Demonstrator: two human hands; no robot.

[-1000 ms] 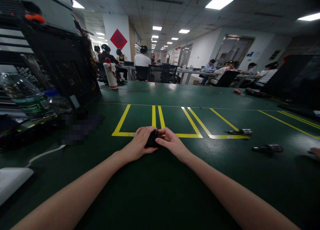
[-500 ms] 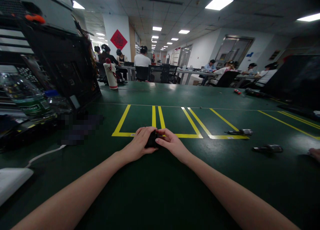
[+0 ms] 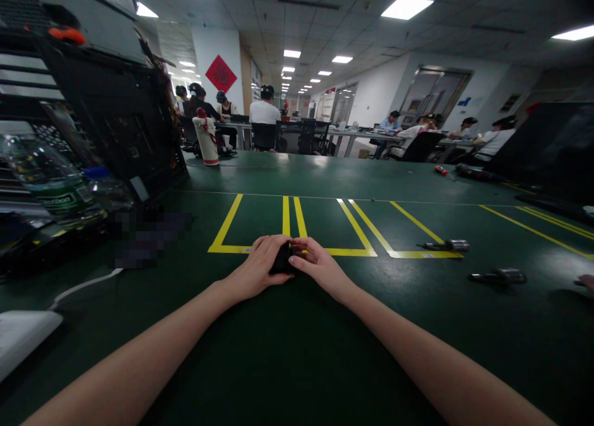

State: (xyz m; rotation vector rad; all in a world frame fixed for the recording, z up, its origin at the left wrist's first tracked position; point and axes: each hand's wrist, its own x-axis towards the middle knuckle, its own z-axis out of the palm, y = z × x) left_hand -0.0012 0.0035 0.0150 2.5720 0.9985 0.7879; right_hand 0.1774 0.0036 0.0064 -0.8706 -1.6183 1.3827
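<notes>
Small black object clasped between two bare hands

The bare left hand (image 3: 262, 262) is wrapped over the small black object (image 3: 281, 262), its fingers across the top and its thumb on the near side. The bare right hand (image 3: 320, 265) meets the object's right side, its fingers curved and its thumb tip at the edge; whether it grips or only touches, I cannot tell. The object lies in front of the wearer, above or on the dark green tabletop (image 3: 288, 352); its underside is hidden.

Just past the hands, strips of bright yellow tape (image 3: 227, 250) mark out angular outlines on the tabletop, and the hands cover part of the near line. To the right, a silver-and-dark cylindrical tool with a slim tip (image 3: 457, 245) lies across the tape, and a second, similar metal tool (image 3: 503, 276) lies nearer the wearer. Another person's hand (image 3: 587, 282) shows at the right edge.

Well to the left are a flat white box (image 3: 28, 333), a clear plastic bottle with a green label (image 3: 60, 185) and a large black frame (image 3: 125, 123). Farther back stands a white cylindrical container with a red top (image 3: 207, 141); beyond it, people sit at desks.
</notes>
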